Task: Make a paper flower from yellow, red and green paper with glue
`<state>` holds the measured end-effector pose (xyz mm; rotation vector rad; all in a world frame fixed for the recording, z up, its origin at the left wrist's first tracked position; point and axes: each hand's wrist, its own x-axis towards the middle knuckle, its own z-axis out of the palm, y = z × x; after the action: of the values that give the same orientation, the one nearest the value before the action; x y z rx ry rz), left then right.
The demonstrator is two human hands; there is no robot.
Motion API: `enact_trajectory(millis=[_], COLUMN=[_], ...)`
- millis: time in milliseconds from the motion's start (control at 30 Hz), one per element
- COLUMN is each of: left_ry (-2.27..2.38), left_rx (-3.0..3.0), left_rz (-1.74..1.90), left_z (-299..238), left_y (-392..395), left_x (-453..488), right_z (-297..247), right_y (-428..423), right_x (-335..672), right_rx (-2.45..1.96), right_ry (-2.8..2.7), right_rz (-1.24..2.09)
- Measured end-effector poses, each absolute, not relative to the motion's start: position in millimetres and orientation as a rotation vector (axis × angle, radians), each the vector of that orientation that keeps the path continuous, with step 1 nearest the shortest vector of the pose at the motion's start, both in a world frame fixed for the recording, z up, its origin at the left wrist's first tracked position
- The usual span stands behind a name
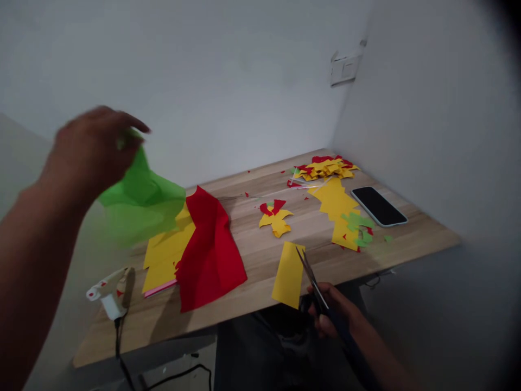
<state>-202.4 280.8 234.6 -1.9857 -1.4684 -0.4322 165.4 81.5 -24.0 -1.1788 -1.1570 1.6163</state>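
Observation:
My left hand (pixel 95 146) is raised high at the left, blurred, with its fingers closed on a green paper sheet (pixel 142 201) that hangs in the air above the table's left end. My right hand (pixel 334 312) is low at the table's front edge, gripping the handles of black scissors (pixel 311 277). The blades point up and away over a folded yellow paper strip (pixel 288 274) that overhangs the front edge.
On the wooden table (pixel 260 244) lie a red sheet (pixel 209 250) over yellow sheets (pixel 165 252), a glue gun (pixel 109 296) with its cord at the front left, a black phone (pixel 378 206), and yellow, red and green scraps (pixel 325 168) toward the back right corner. White walls close the back and right.

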Motion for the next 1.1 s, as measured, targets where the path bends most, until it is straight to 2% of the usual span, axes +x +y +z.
enact_trajectory(millis=[100, 233, 367, 467, 567, 667, 733, 800, 900, 1100], left_ry=[-1.405, -1.525, -1.697, -1.787, -1.987, -2.400, -2.638, -2.802, -2.962, -3.051], left_rx=[-2.305, -2.560, -2.757, -2.846, -2.681, -1.741, -1.098, -0.836, -0.686, -0.810], left_rz=[-0.181, 0.131, 0.102, -0.171, -0.709, -1.551, -1.951, -2.033, -1.971, -1.652], left_z=[192.6, 104.7, 37.9, 17.0, 15.7, 19.7, 17.8, 11.0, -1.5, -7.6], left_y=[252.4, 204.3, 164.5, 148.7, 145.2, 153.9, 165.8, 180.6, 204.2, 239.4], left_x=[-163.3, -134.4, -125.9, -137.5, -168.4, -210.3, -236.4, -256.7, -276.6, -298.0], right_z=[-31.9, -38.1, -39.9, -43.9, -48.8, -51.9, -54.1, -57.2, -61.5, -58.9], right_y=[81.0, 80.3, 82.6, 85.9, 87.9, 87.2, 86.4, 86.0, 86.0, 82.4], right_x=[168.3, 169.2, 167.6, 165.9, 166.3, 167.9, 167.6, 165.6, 161.5, 164.9], right_rx=[-1.218, -1.206, -1.213, -1.205, -1.172, -1.167, -1.154, -1.135, -1.111, -1.158], right_ry=[-1.146, -1.150, -1.208, -1.231, -1.251, -1.248, -1.242, -1.238, -1.192, -1.252], right_rz=[1.584, 1.618, 1.615, 1.615, 1.617, 1.613, 1.621, 1.640, 1.638, 1.678])
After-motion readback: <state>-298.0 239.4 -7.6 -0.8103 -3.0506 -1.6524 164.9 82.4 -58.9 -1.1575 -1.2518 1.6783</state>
